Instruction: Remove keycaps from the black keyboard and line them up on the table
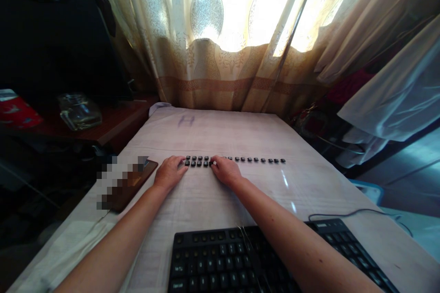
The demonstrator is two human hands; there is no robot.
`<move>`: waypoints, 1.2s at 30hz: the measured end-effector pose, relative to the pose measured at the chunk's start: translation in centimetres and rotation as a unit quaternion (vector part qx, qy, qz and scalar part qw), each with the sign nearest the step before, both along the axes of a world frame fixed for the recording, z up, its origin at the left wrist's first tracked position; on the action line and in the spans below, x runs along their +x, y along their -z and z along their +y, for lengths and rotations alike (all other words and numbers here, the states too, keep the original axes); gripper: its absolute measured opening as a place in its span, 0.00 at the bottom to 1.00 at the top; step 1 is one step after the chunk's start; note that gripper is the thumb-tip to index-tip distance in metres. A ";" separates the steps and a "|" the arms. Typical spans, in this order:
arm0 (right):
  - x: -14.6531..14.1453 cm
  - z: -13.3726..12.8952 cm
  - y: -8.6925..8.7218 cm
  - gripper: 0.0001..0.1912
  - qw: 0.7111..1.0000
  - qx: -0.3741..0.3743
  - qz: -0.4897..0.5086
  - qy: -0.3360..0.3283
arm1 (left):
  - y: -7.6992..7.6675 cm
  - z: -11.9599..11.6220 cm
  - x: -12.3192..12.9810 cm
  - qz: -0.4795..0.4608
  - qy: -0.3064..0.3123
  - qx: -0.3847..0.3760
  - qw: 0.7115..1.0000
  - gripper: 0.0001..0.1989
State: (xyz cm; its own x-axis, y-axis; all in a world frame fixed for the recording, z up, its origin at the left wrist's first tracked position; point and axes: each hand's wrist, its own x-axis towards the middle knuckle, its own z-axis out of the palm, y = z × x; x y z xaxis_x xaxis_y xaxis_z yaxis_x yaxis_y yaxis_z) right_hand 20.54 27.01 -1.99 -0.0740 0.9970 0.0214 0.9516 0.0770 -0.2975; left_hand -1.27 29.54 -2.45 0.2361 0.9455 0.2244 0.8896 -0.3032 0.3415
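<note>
Small black keycaps lie on the pale cloth in two lines, a long back row [256, 160] and a shorter front row [199, 164]. My left hand [170, 171] rests at the left end of both rows, its thumb and index finger slightly apart beside the end keycaps, with nothing visible between them. My right hand [227, 170] has its fingertips closed on a keycap [211, 163] at the right end of the front row. It hides part of the back row. Nearer to me lies a black keyboard [213, 263], with keycaps gone from its upper rows.
Tweezers [250, 252] lie across the keyboard, partly under my right forearm. A cable [357, 212] runs off to the right. A brown phone-like slab [132, 187] lies at the left, partly pixelated. Beyond the cloth-covered table [227, 128] hang curtains [213, 68].
</note>
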 end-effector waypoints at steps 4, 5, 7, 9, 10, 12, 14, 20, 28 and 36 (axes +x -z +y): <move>-0.1 0.0 0.1 0.15 1.000 0.001 -0.006 -0.001 | 0.1 0.2 -0.1 -0.008 0.003 0.001 1.000 0.16; -0.1 0.0 0.0 0.15 1.000 0.002 -0.007 -0.002 | 0.1 0.2 -0.1 -0.010 0.005 0.001 1.000 0.16; 0.0 -0.1 -0.1 0.15 1.000 0.004 -0.009 -0.003 | 0.0 0.3 -0.3 -0.016 0.012 -0.001 1.000 0.16; 0.1 -0.3 -0.4 0.16 1.000 0.009 -0.012 -0.003 | -0.2 0.1 -0.7 -0.023 0.019 -0.001 1.000 0.16; 0.3 -0.5 -0.6 0.16 1.000 0.013 -0.014 -0.001 | -0.4 -0.1 -0.9 -0.027 0.022 0.001 0.999 0.16; 0.7 -1.0 -1.1 0.16 1.000 0.020 -0.019 0.002 | -0.7 -0.9 -1.4 -0.034 0.025 0.011 0.999 0.15; 1.4 -1.9 -1.7 0.16 0.999 0.027 -0.027 -0.003 | -0.9 -2.1 -2.0 -0.040 0.025 0.025 0.999 0.15; 3.7 -7.7 -3.5 0.15 0.994 0.023 -0.071 -0.082 | -0.9 -7.9 -3.5 -0.063 0.033 0.048 0.996 0.13; 4.7 -15.5 -4.8 0.16 0.922 0.027 -0.247 -0.297 | 0.3 -14.6 -4.7 -0.118 0.059 0.077 0.988 0.14; 4.8 -17.8 -5.7 0.13 0.873 0.066 -0.319 -0.364 | 0.8 -17.7 -4.2 -0.110 0.043 0.054 0.992 0.14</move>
